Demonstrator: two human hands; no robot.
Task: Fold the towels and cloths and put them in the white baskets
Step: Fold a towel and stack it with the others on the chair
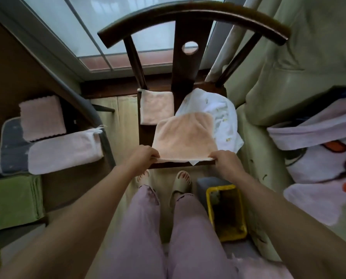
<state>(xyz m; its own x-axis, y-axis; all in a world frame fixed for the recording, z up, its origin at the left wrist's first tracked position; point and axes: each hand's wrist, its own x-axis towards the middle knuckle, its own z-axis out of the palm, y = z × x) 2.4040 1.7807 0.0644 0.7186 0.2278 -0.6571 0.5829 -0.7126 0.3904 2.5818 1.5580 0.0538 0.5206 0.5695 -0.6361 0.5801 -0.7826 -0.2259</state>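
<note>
Head view: peach towel (185, 135) spread flat on dark wooden chair (190, 23) seat, overlapping white cloth (224, 117). Left hand (141, 157) pinches near left corner, fingers curled round edge. Right hand (225, 161) pinches near right corner likewise. Folded pink cloth (157, 107) lies behind, beside chair back. Yellow basket (226, 212) on floor, right of feet.

View: one head-worn wide-angle camera, no second view to share the scene with.
Direction: forward and steeply down, past the person's own legs.
Framing: dark wooden chair (188, 63) at centre, its curved top rail near the upper edge of frame; window behind it.
Nearness: close; both forearms enter from the bottom corners, left hand (141, 157) and right hand (225, 161) meeting at the seat's front edge.
Distortion: edges bend outward.
</note>
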